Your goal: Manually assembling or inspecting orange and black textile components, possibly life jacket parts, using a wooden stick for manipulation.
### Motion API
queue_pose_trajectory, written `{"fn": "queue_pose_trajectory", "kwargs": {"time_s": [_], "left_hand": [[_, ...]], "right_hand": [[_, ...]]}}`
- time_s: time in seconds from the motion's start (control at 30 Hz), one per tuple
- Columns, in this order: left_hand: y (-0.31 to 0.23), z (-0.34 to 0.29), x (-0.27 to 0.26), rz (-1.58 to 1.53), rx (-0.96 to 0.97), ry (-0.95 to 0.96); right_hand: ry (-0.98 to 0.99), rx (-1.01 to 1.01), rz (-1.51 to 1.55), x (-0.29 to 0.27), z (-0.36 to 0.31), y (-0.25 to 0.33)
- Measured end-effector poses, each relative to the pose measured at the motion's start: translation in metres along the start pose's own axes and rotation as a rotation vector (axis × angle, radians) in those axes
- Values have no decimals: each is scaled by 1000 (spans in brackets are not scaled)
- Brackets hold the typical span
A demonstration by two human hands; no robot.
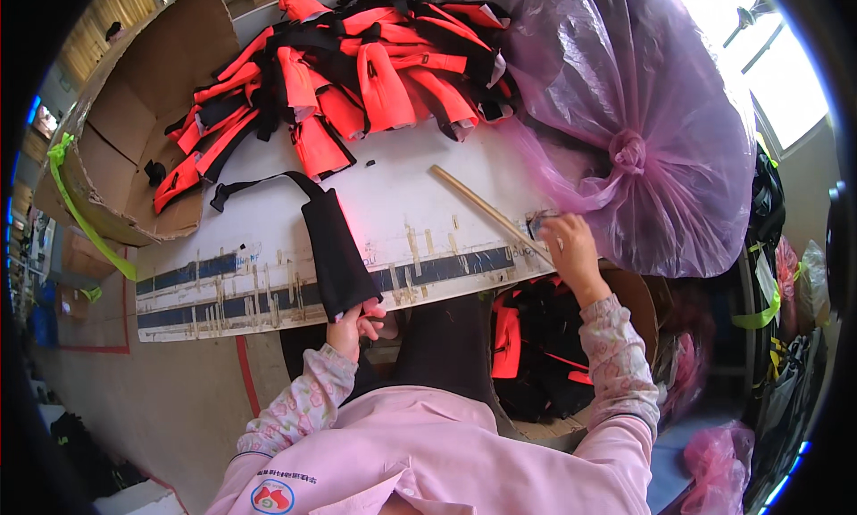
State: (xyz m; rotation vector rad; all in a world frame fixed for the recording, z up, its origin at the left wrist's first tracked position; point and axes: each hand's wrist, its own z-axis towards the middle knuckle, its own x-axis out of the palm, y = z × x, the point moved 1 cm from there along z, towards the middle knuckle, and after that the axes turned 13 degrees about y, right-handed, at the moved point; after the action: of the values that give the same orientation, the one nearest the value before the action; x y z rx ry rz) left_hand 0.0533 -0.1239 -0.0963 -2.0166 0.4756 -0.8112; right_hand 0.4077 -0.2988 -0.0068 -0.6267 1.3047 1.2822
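My left hand [346, 329] is closed on the near end of a black belt pouch [337, 252], thumb and fingers pinching its edge at the table's front. The pouch lies flat on the white table [420, 194], its strap [268, 183] stretching to the far left and ending in a dark buckle [218, 199]. Over the table's right side, my right hand [571, 245] has its fingers bent and slightly apart, with nothing visible in them. It is beside the near end of a wooden stick [486, 209] and a small dark object [536, 224] partly hidden near the fingertips.
Orange and black pouches [384, 78] are heaped along the table's far side. An open cardboard box [116, 158] stands at left; a large tied purple plastic bag [634, 113] fills the far right. Below the table edge, another box holds black and orange pieces [540, 359].
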Motion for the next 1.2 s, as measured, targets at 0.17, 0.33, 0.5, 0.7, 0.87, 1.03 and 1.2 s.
{"fn": "queue_pose_trajectory", "kwargs": {"time_s": [0.17, 0.33, 0.5, 0.7, 0.87, 1.03, 1.2], "left_hand": [[-1, 3, -8, -26, -55, 39], [0, 3, -10, 15, -76, 48], [1, 2, -9, 23, -90, 19], [1, 2, -8, 41, -85, 2], [-1, 1, -7, 18, -45, 30], [-2, 2, -7, 13, -28, 50], [-12, -1, -4, -136, -90, 79]], "right_hand": [[-35, 72, -72, 3, 111, -66], [176, 93, -503, 28, 185, -97], [248, 298, -799, 41, 222, -107], [187, 104, -833, 2, 196, -88], [85, -96, -614, -71, 152, -30], [-79, -328, -359, -117, 120, 34], [-137, -331, 137, -134, 82, 100]]}}
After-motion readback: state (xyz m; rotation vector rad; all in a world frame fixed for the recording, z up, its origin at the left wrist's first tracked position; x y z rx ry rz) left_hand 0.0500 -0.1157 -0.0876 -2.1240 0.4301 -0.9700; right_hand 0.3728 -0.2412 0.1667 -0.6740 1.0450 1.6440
